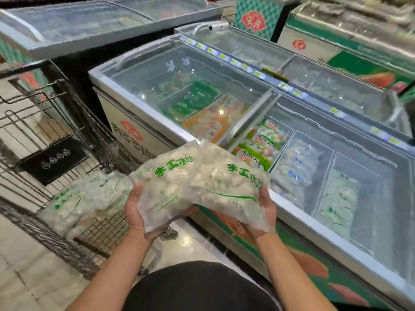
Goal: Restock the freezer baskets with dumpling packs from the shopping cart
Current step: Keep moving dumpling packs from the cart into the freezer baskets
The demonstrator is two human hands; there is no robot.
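Bright, even store light glares off the freezer lid (pixel 190 86); edges bow and blur, with blocky smearing.

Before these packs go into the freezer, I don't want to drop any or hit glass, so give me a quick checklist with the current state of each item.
1. Left hand grips the dumpling packs: ok.
2. Right hand supports their other end from below: ok.
3. Packs lifted free of the shopping cart: ok.
4. Freezer lid open over the target basket: cannot tell, glass glare.
5. Room in the basket holding similar pale packs: cannot tell.
6. More packs in cart waiting for the next trip: ok.
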